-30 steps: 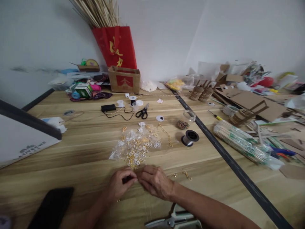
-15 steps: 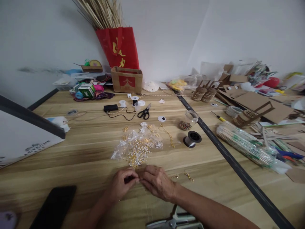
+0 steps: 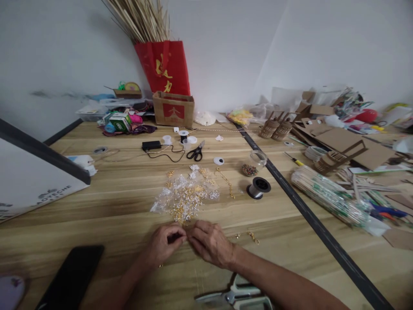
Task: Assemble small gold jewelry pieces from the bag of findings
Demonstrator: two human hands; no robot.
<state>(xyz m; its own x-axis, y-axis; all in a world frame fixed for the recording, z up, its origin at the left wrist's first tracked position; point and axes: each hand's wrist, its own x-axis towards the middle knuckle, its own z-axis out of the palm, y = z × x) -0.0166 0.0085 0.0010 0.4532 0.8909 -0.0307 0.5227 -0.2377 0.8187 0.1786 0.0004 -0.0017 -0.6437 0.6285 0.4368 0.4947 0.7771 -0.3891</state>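
My left hand (image 3: 166, 245) is closed in a pinch, thumb against fingertips, just below a pile of gold and silver beads (image 3: 187, 202). My right hand (image 3: 209, 243) is closed too, its fingertips meeting those of the left. What lies between the fingertips is too small to make out. A thin gold chain (image 3: 248, 235) extends over the table from beside my right hand. Another gold chain (image 3: 228, 183) lies right of the pile. Near my right forearm are light-handled scissors (image 3: 230, 296). A small gold piece (image 3: 161, 265) shows beside my left wrist.
A dark phone (image 3: 72, 277) lies at the lower left. Beyond the beads are black scissors (image 3: 196, 152), a wire spool (image 3: 258, 187) and a jar of beads (image 3: 254, 165). Wrapped sticks (image 3: 329, 196) lie at right; a red bag (image 3: 164, 66) stands behind.
The view has shifted slightly. Both hands remain closed with fingertips together, in nearly the same place.
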